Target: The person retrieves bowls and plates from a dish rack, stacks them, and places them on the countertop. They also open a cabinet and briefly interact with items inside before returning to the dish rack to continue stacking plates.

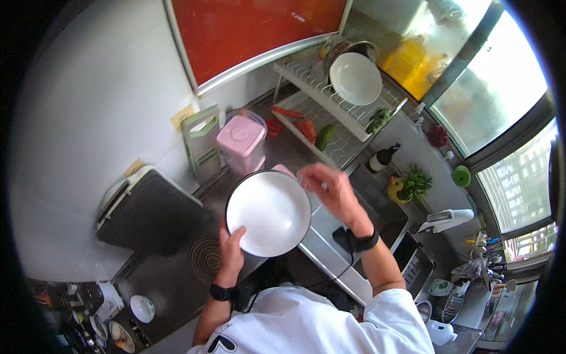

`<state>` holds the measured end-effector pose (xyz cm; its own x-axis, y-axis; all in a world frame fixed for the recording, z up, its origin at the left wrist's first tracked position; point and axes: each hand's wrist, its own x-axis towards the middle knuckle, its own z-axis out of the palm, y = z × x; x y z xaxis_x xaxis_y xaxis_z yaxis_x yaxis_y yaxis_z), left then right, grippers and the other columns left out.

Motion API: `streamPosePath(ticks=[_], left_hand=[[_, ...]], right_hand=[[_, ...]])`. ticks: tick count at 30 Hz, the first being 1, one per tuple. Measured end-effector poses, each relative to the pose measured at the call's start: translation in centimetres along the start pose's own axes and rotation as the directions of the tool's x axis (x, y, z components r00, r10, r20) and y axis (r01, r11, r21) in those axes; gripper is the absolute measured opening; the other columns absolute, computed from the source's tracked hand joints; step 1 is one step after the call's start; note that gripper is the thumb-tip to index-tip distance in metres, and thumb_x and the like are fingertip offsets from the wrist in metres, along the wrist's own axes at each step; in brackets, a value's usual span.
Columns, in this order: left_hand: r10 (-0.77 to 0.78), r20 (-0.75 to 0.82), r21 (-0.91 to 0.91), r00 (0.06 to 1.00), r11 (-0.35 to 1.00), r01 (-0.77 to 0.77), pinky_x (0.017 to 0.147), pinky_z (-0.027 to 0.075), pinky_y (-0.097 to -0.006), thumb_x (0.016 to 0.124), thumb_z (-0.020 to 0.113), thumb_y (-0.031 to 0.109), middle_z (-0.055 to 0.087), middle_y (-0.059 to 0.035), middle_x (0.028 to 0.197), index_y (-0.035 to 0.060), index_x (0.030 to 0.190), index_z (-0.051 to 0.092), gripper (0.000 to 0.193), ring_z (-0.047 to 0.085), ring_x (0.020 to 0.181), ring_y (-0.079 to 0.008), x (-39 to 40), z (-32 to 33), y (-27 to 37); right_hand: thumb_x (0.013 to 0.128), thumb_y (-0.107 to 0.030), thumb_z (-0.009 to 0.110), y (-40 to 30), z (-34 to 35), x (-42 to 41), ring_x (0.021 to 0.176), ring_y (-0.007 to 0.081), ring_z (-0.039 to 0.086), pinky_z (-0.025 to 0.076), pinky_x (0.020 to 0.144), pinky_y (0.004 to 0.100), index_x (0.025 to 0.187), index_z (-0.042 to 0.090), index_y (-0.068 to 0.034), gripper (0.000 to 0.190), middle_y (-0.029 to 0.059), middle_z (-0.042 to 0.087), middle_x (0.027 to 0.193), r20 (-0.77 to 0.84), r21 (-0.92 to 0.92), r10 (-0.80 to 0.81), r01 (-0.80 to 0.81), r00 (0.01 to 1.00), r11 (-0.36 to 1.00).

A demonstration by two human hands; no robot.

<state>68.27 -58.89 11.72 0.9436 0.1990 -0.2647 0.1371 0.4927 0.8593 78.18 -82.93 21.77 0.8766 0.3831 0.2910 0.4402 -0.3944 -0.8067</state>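
Note:
A large white bowl or deep plate [269, 213] with a dark rim is held up in front of me, its inside facing the camera. My left hand [232, 254] grips its lower left side, thumb over the rim and the other fingers hidden behind. Beside the upper right of the rim is my right hand [332, 191], its fingers loosely bent and slightly blurred. Whether its fingertips touch the rim is unclear. Behind the bowl, a pink edge [283, 169] of something shows on the counter. Both wrists wear black bands.
A pink-lidded container [242, 136] and green-framed cutting board [201, 144] stand by the wall. The dish rack [320, 99] bears a white plate [356, 78], carrots [305, 129] and a green vegetable [326, 136]. The sink [380, 201] is right; a dark folded appliance [152, 212] is left.

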Motion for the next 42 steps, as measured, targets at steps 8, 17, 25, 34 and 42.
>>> streamPosePath(ticks=[8,17,25,34,42], left_hand=[[0.015,-0.014,-0.02,1.0,1.0,-0.015,0.102,0.037,-0.0377,0.08,0.052,-0.002,0.049,-0.0155,0.129,-0.0001,0.137,0.036,0.058,0.049,0.117,-0.0264,0.4,-0.2,0.5],[-0.039,-0.085,-0.035,0.996,0.999,0.036,0.103,0.037,-0.0384,0.078,0.053,-0.002,0.049,-0.0157,0.129,0.0004,0.137,0.037,0.061,0.047,0.119,-0.0276,0.9,0.0,0.8],[-0.036,-0.092,-0.021,0.995,0.999,0.034,0.104,0.036,-0.0396,0.079,0.053,0.0,0.047,-0.0157,0.131,0.0018,0.139,0.034,0.063,0.046,0.121,-0.0282,1.5,-0.1,0.9],[0.092,-0.002,0.252,0.996,0.964,-0.088,0.102,0.037,-0.0386,0.08,0.053,0.0,0.051,-0.015,0.128,0.0009,0.135,0.04,0.056,0.048,0.118,-0.0276,1.5,-2.3,-0.8],[-0.026,-0.065,-0.056,0.998,0.998,0.022,0.099,0.04,-0.0374,0.079,0.054,0.0,0.052,-0.0151,0.125,-0.0003,0.133,0.042,0.055,0.05,0.115,-0.0266,0.8,-1.1,-0.2]], right_hand=[[0.08,-0.012,0.061,9.5,-11.0,14.1,0.098,0.0417,0.056,0.047,0.084,0.047,0.112,0.054,0.002,0.036,0.0255,0.056,0.109,-0.519,-0.663,-0.144,-0.291,0.842,0.69],[0.085,-0.019,0.052,16.1,-19.2,21.4,0.104,0.0391,0.06,0.048,0.088,0.0468,0.114,0.06,0.001,0.036,0.0218,0.062,0.112,-0.704,-0.554,0.292,-0.757,0.648,0.346],[0.085,-0.022,0.052,17.6,-22.2,20.4,0.113,0.0358,0.057,0.046,0.092,0.0473,0.11,0.066,-0.005,0.033,0.0172,0.061,0.12,-0.588,-0.469,0.484,-0.761,0.648,0.448],[0.082,-0.021,0.057,25.6,-26.8,20.8,0.118,0.036,0.054,0.046,0.093,0.0422,0.113,0.065,-0.008,0.035,0.0177,0.058,0.125,-0.46,-0.608,0.595,-0.722,0.659,0.33],[0.076,-0.019,0.056,21.0,-27.2,18.7,0.088,0.0418,0.064,0.051,0.073,0.0469,0.086,0.066,0.004,0.028,0.0264,0.065,0.091,-0.487,-0.67,0.323,-0.585,0.811,0.458]])
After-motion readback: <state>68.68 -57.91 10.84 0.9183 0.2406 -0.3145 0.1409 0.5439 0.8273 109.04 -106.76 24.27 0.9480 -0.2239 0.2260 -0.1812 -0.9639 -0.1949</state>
